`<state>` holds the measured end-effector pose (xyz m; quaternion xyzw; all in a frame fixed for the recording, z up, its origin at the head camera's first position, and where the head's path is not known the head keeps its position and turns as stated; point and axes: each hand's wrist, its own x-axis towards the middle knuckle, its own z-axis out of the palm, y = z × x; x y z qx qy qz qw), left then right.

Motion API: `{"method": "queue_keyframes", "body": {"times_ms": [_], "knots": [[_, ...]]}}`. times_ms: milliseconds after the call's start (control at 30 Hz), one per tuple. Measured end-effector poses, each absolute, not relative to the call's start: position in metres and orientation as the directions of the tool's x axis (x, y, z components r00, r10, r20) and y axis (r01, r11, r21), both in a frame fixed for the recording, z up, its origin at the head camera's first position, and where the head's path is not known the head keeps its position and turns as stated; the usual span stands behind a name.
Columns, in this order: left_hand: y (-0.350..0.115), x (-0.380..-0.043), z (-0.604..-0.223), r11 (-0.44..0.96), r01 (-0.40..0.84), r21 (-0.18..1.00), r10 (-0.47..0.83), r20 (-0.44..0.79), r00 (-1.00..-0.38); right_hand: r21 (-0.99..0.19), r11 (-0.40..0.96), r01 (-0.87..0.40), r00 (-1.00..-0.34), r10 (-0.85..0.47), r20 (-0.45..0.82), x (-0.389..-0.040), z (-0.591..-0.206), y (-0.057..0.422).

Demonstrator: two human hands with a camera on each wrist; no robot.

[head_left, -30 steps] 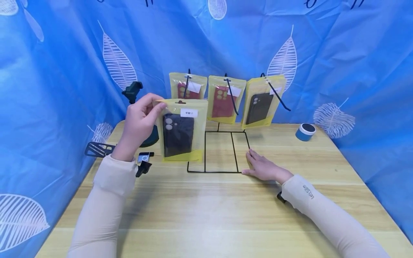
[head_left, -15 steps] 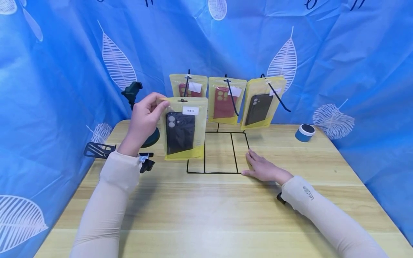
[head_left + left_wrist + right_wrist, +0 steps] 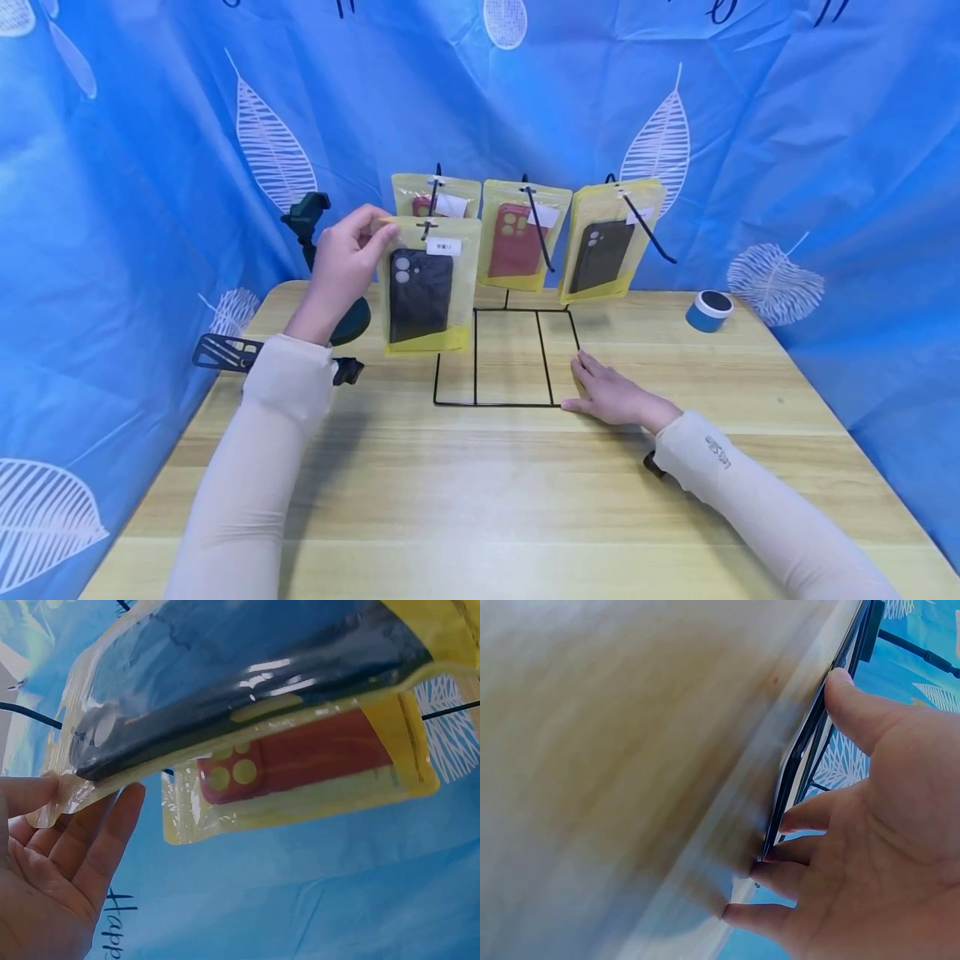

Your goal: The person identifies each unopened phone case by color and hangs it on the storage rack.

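Observation:
My left hand (image 3: 341,267) pinches the top left corner of a clear yellow zip bag (image 3: 397,333) that contains a black phone case (image 3: 420,292). The bag hangs upright, its slot overlapping the front end of the left hook (image 3: 431,204) of a black wire display rack (image 3: 475,358). In the left wrist view, a black wire meets the slotted edge of this bag (image 3: 82,690). Behind it on the same hook is a bag with a red phone case (image 3: 322,754). My right hand (image 3: 615,392) rests with spread fingers at the right front corner of the rack's base, thumb (image 3: 844,682) against the wire.
Bags with a red case (image 3: 513,242) and a black case (image 3: 602,258) hang on the middle and right hooks. A dark green stand (image 3: 306,221) and a black slotted plate (image 3: 225,352) are at left. A blue jar (image 3: 708,312) stands at right. A blue curtain (image 3: 525,100) hangs behind.
My left hand has moved up and away with the bag, bringing its slot to the hook's end. The right hand has stayed at the rack's base.

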<state>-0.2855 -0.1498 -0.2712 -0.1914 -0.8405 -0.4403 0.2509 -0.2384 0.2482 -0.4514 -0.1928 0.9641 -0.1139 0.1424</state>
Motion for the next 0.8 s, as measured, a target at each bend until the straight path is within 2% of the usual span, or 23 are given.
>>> {"method": "queue_keyframes", "body": {"times_ms": [267, 567, 800], "knots": [[-0.142, -0.309, -0.269, 0.589, 0.488, 0.644, 0.063, 0.565, -0.822, -0.274, 0.902, -0.333, -0.885, -0.400, -0.239, -0.237, -0.449, 0.247], [-0.136, -0.333, -0.270, 0.565, 0.411, 0.715, 0.019, 0.487, -0.873, -0.275, 0.901, -0.336, -0.885, -0.402, -0.236, -0.238, -0.451, 0.248], [-0.134, -0.344, -0.271, 0.546, 0.390, 0.742, 0.004, 0.463, -0.886, -0.275, 0.901, -0.336, -0.884, -0.403, -0.238, -0.238, -0.450, 0.246]]}}
